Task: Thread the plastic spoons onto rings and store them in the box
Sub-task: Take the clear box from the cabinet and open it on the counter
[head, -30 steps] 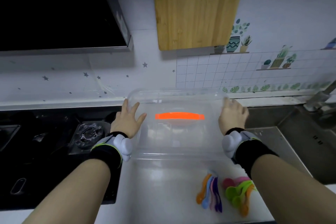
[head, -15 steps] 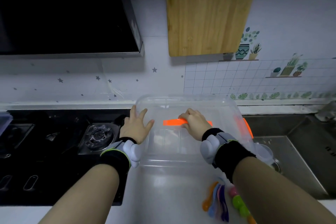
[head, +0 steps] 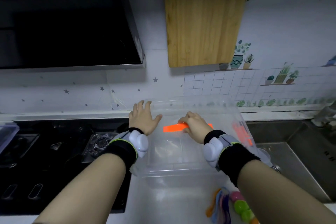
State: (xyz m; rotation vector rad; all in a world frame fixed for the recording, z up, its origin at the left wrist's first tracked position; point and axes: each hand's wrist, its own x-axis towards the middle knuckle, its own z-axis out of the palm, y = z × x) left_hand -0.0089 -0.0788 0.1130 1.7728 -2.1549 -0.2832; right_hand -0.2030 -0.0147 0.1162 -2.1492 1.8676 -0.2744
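At your far left the black cooktop [head: 54, 160] sits under the dark range hood [head: 69, 32], with one burner [head: 100, 143] just beside your left wrist. Your left hand [head: 142, 121] lies flat with its fingers spread wide, pressing on the left edge of the lid of the clear plastic box [head: 181, 152]; it holds nothing. The box stands on the white counter [head: 169, 203] against the back wall, between the cooktop and the sink [head: 300, 154], and its lid is on. Across the middle of the lid runs the orange handle [head: 172, 128], and your right hand [head: 193, 125] has its fingers curled round the right part of that handle, so only the left end and a small bit at the right show. A wooden cutting board [head: 203, 18] hangs on the wall above the box. On the box's right side you can see an orange latch [head: 242, 132] through the clear plastic. The plastic spoons [head: 221, 205] lie on the counter in front of the box, outside it, close under your right forearm, which hides part of them: an orange, blue and purple bunch on the left, pink and green bowls just beside it. They are too blurred to tell whether any ring runs through them. A faucet [head: 325, 112] stands at the far right behind the sink.
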